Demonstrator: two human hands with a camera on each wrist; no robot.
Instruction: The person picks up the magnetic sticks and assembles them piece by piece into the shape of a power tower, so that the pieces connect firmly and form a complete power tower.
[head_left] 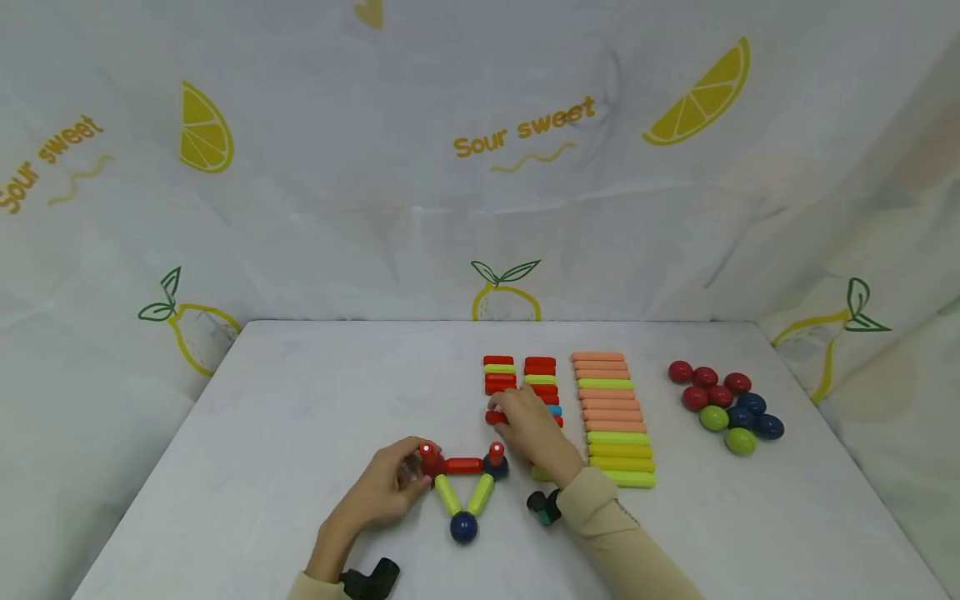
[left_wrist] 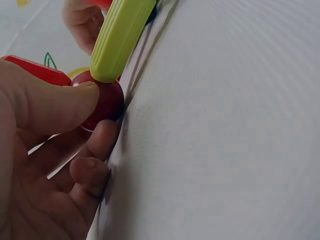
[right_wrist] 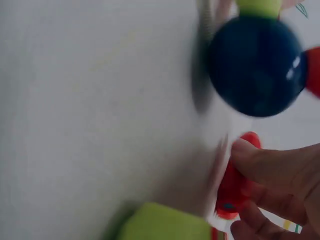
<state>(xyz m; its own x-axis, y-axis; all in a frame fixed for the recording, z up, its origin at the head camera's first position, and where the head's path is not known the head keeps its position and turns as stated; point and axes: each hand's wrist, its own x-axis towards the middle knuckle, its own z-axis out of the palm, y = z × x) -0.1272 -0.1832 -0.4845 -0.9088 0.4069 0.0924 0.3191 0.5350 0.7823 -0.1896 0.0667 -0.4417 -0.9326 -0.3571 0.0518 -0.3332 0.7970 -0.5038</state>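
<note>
1. The left hand (head_left: 390,487) sits at the near middle of the white tabletop (head_left: 300,400), thumb and fingers curled round a red ball (left_wrist: 102,102) at the left corner of a small triangle of sticks and balls.
2. From that red ball a short red stick (head_left: 464,465) runs right to a blue ball (head_left: 496,467), and a green stick (head_left: 447,494) slants down to another blue ball (head_left: 463,527) at the near tip; a second green stick (head_left: 480,493) closes the triangle. A short red peg (head_left: 496,452) stands upright on the right-hand blue ball.
3. The right hand (head_left: 536,433) lies just behind the triangle at the near end of two short rows of red and green sticks (head_left: 517,375) — its fingers pinch one red stick (right_wrist: 232,185) there.
4. Right of that hand lies a longer stack of pink, green and yellow sticks (head_left: 611,412).
5. Further right — well apart from both hands — is a cluster of red, blue and green balls (head_left: 723,404).
</note>
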